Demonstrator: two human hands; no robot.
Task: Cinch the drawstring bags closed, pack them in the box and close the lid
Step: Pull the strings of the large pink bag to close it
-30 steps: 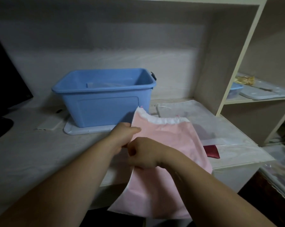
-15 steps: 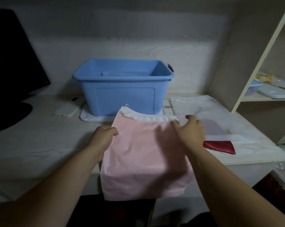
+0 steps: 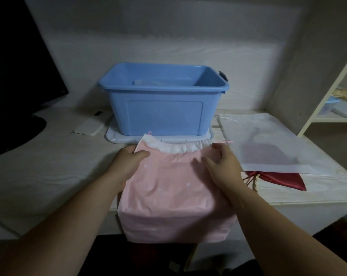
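Observation:
A pink drawstring bag (image 3: 172, 188) lies flat on the desk in front of me, its lower part hanging over the front edge and its white top hem facing the box. My left hand (image 3: 128, 159) pinches the bag's top left corner, thumb on top. My right hand (image 3: 222, 166) lies on the top right corner with fingers spread, close to the pink cord end (image 3: 228, 142). The open blue box (image 3: 162, 116) stands just behind the bag on its pale lid (image 3: 114, 136). A white translucent bag (image 3: 268, 140) lies to the right, partly covering a dark red bag (image 3: 280, 179).
A white phone (image 3: 89, 127) lies left of the box. A black monitor (image 3: 19, 66) with its round base fills the far left. An upright shelf panel (image 3: 326, 92) stands at the right, with shelves holding small items behind it.
The pink bag was laid flat and spread out on the desk. My hands moved apart from its middle to its two top corners, and the view came closer to the box.

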